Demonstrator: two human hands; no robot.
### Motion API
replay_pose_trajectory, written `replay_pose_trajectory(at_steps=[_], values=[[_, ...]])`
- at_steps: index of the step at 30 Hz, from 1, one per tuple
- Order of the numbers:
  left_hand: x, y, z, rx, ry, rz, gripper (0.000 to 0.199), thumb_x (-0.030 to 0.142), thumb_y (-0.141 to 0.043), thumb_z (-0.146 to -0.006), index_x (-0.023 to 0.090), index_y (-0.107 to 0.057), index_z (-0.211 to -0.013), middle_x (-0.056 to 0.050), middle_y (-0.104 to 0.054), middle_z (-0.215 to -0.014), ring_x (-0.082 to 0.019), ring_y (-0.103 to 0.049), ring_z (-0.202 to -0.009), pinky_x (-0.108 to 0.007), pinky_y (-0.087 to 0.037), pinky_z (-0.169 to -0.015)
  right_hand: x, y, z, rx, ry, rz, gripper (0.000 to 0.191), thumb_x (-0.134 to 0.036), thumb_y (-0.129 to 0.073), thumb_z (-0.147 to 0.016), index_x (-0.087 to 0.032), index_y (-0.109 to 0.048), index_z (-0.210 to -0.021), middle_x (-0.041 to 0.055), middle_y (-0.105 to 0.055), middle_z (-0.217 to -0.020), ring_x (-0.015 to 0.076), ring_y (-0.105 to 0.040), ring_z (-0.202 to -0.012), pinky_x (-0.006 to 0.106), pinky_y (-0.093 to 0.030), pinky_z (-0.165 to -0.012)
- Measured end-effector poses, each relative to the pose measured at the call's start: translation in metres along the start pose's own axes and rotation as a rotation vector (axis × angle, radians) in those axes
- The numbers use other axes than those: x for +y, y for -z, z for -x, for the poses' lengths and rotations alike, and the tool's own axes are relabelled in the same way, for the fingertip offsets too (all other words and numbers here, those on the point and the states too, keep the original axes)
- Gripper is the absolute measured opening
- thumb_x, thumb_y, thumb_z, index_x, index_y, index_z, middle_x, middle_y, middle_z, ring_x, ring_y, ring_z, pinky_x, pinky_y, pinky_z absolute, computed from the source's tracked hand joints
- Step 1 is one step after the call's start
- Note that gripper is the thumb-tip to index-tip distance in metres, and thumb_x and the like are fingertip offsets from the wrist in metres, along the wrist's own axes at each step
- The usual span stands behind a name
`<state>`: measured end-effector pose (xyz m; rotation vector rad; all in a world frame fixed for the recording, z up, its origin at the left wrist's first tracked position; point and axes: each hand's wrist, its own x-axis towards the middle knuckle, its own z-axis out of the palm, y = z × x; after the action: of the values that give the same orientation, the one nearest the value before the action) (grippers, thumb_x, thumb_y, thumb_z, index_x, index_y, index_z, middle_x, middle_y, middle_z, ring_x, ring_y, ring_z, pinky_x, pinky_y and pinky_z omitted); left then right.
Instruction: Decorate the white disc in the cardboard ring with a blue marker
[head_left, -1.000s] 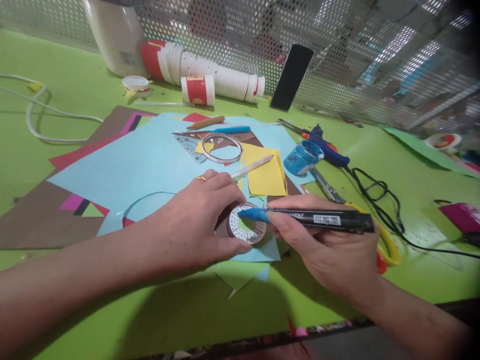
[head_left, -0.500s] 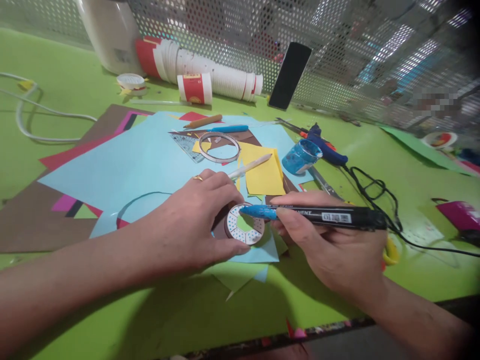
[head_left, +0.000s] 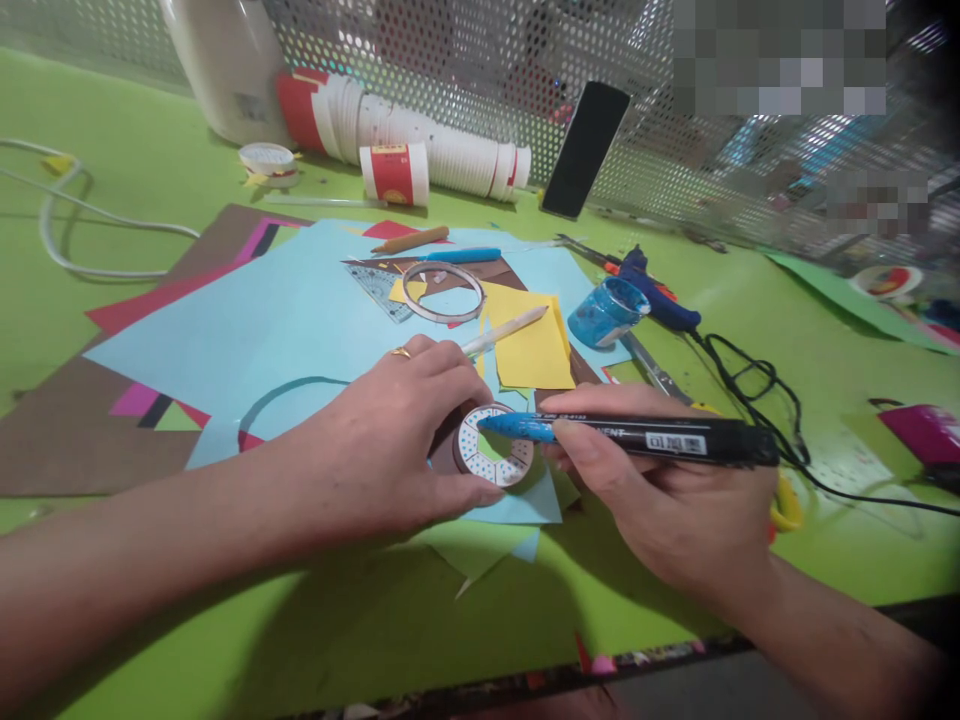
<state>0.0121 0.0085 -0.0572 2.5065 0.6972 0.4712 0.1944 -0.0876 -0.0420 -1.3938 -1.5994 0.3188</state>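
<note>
Between thumb and fingers, my left hand (head_left: 409,425) grips a small round piece (head_left: 471,455) with a white ring on top, split by dark lines and covered in blue dots, and a light green centre. My right hand (head_left: 652,490) is closed around a black marker with a blue front end (head_left: 675,440). The marker's tip meets the upper left of the white ring, or hovers just over it; I cannot tell which. Under the round piece lie light blue paper (head_left: 525,508) and green paper scraps (head_left: 472,560).
Behind my hands are yellow paper (head_left: 532,350), a tape ring (head_left: 444,318), a protractor (head_left: 375,290) and a blue-painted cup (head_left: 606,315). Farther back stand stacked paper cups (head_left: 435,140) and a phone (head_left: 585,150). A glue gun (head_left: 656,295) trails a black cord on the right.
The whole view has shifted slightly, so things sit a little farther right. Both hands keep their hold, and the marker tip stays at the ring's upper left.
</note>
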Motion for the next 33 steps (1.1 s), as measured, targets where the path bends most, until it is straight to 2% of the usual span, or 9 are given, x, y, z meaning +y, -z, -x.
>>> replay_pose_trajectory(at_steps=[3,12,19,22,26,33], values=[[-0.0004,0.0,0.0004,-0.003,0.0,0.005,0.035,0.037,-0.073,-0.073,0.015,-0.065,-0.099,-0.009,-0.06,-0.102,-0.029,-0.054,-0.099,-0.047,-0.048,-0.088,-0.0003,-0.0006,-0.0007,-0.023,0.009,0.013,0.007,-0.017,-0.074,-0.079,-0.021,-0.072,-0.085,-0.0034,-0.076,-0.071,0.0103,-0.069,-0.055,0.019,-0.058,-0.057],[-0.0009,0.0006,0.0004,0.0,-0.012,-0.002,0.034,0.037,-0.074,-0.072,0.015,-0.067,-0.097,-0.009,-0.061,-0.096,-0.028,-0.054,-0.095,-0.046,-0.048,-0.085,-0.0049,-0.0019,-0.0037,-0.023,0.036,0.039,0.007,-0.013,-0.075,-0.078,-0.018,-0.071,-0.08,-0.0045,-0.075,-0.069,0.006,-0.067,-0.056,0.011,-0.053,-0.055],[-0.0004,-0.0004,0.0,0.014,0.0,0.008,0.032,0.035,-0.072,-0.072,0.014,-0.066,-0.096,-0.01,-0.06,-0.097,-0.028,-0.054,-0.095,-0.046,-0.048,-0.084,-0.0057,-0.0071,-0.0049,0.029,0.04,0.047,0.008,-0.012,-0.074,-0.077,-0.018,-0.07,-0.076,-0.0042,-0.072,-0.063,0.0075,-0.065,-0.052,0.014,-0.053,-0.05],[0.0002,-0.0003,-0.0009,0.013,-0.003,0.01,0.033,0.036,-0.072,-0.072,0.015,-0.066,-0.096,-0.009,-0.06,-0.096,-0.028,-0.054,-0.094,-0.046,-0.048,-0.084,-0.0069,-0.009,-0.0053,0.008,0.012,0.038,0.008,-0.011,-0.072,-0.078,-0.019,-0.069,-0.078,-0.0036,-0.074,-0.067,0.0088,-0.068,-0.056,0.014,-0.051,-0.046],[0.0,0.0006,-0.0007,0.013,0.0,0.015,0.032,0.035,-0.073,-0.072,0.015,-0.066,-0.095,-0.009,-0.061,-0.096,-0.028,-0.054,-0.095,-0.045,-0.048,-0.085,-0.0072,-0.0095,-0.0053,-0.036,-0.01,0.027,0.009,-0.01,-0.071,-0.079,-0.019,-0.069,-0.079,-0.0027,-0.075,-0.071,0.0107,-0.071,-0.062,0.016,-0.055,-0.051],[-0.0019,-0.0009,0.0013,0.014,-0.014,-0.011,0.035,0.037,-0.073,-0.071,0.015,-0.066,-0.098,-0.009,-0.061,-0.099,-0.028,-0.054,-0.096,-0.046,-0.048,-0.086,-0.0004,-0.0056,0.0008,0.118,-0.096,-0.08,0.003,-0.018,-0.072,-0.081,-0.021,-0.071,-0.083,-0.0041,-0.071,-0.072,0.0063,-0.064,-0.054,0.015,-0.055,-0.049]])
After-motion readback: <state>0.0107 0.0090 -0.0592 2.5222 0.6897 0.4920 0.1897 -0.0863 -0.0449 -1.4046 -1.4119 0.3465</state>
